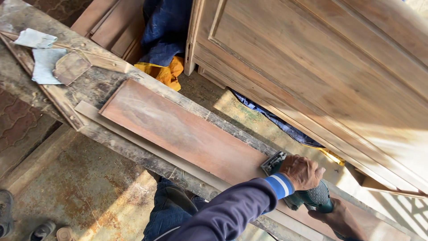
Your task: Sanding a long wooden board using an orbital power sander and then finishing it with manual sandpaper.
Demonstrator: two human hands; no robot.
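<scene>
Down low, the right hand (339,218) grips the rear of a green sander (307,192), while the left hand (302,171) curls its fingers over the top, pressing it onto the reddish board (178,129) lying across the worn bench (96,85). Beyond leans a panelled wooden door (325,71).

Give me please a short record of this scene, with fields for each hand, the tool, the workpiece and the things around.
left hand: on top of the green power sander, fingers closed on it
right hand: at the sander's rear end, holding it
tool: green power sander, resting on the plank
workpiece: reddish wooden plank, lying flat on a worn workbench
on bench, far end: sandpaper pieces
beside bench: panelled wooden door leaning; blue cloth and yellow cloth behind it
</scene>
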